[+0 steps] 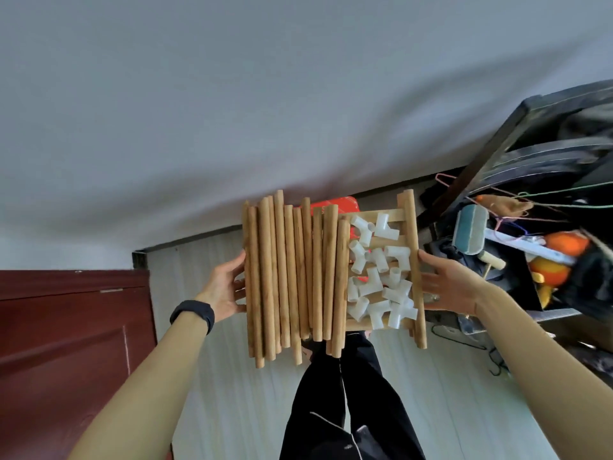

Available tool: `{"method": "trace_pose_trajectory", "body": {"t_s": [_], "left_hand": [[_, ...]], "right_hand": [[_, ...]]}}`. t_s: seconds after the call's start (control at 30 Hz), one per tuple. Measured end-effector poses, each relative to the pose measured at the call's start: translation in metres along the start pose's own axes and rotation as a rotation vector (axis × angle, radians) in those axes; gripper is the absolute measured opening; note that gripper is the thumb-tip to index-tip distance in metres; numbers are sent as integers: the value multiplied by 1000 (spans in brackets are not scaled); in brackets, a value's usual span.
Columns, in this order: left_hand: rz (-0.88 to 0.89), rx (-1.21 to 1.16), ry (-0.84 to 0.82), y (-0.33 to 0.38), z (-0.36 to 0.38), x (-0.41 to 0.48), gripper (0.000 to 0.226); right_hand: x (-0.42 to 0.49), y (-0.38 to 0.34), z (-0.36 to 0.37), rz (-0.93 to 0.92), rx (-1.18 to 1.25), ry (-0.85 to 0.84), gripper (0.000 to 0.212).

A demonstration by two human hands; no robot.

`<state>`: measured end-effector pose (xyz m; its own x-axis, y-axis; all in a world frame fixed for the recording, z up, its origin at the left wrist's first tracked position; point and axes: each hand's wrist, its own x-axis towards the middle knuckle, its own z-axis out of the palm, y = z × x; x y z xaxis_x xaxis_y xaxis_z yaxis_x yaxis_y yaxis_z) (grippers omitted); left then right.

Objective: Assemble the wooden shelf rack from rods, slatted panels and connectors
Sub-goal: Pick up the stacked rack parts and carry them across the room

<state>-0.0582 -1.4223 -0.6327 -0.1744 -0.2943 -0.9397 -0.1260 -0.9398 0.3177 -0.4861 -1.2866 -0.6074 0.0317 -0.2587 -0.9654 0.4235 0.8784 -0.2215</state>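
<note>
**While carried flat between two hands: a panel loaded with rods and connectors**

As seen looking forward and down: white wall (298, 94) across the whole upper half, dark red door (66, 343) at lower left, pale plank floor (232, 410) below. To the right, close beside the right forearm, a dark cluttered rack (487, 147) crammed with black bags, wire hangers, an orange soft thing (564, 244) and a teal-and-white block (469, 230). Straight underneath, black trousers (348, 410), partly hidden by the load.

Held in mid-air, clear of the floor: slatted panel (411, 227), roughly level; whether one panel or a stack, cannot tell. Laid lengthwise over its left and middle part, side by side and touching, a dozen or so wooden rods (282, 277), overhanging the near edge unevenly and covering the slats there. Heaped on the right part, between the innermost rod and the right rail, white plastic connectors (381, 280), jumbled on top of one another.

Left hand (225, 287) pressed to the left edge, fingers straight and spread against the outermost rod. Right hand (447, 283) likewise flat at the right rail, thumb against the rail, fingers stretched towards it, tips hidden.

Beyond the far edge, mostly blocked by rods, something red (345, 205). Black wristband (194, 313) on the left wrist; ring (435, 297) on a right finger.
</note>
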Motion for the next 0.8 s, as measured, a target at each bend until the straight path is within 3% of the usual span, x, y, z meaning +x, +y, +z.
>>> {"method": "trace_pose_trajectory", "body": {"t_s": [0.1,0.37,0.43,0.57,0.8], "left_hand": [[22,92,-64,16,22,-48,64],[53,381,-236,46,95,-126,61],[44,465,-307,52,129,-141,59],[60,626,-431,48,209,-169,54],[171,975,-465,-24,364,-210,70]], "right_hand": [[-63,16,-11,-49,38,30,63],[-188,111,-61,-177,226,144,79],[-211,139,-76,-210,284,170,83],[-251,199,-112,-258,419,244,70],[-321,328,-179,-308,649,365,77]]}}
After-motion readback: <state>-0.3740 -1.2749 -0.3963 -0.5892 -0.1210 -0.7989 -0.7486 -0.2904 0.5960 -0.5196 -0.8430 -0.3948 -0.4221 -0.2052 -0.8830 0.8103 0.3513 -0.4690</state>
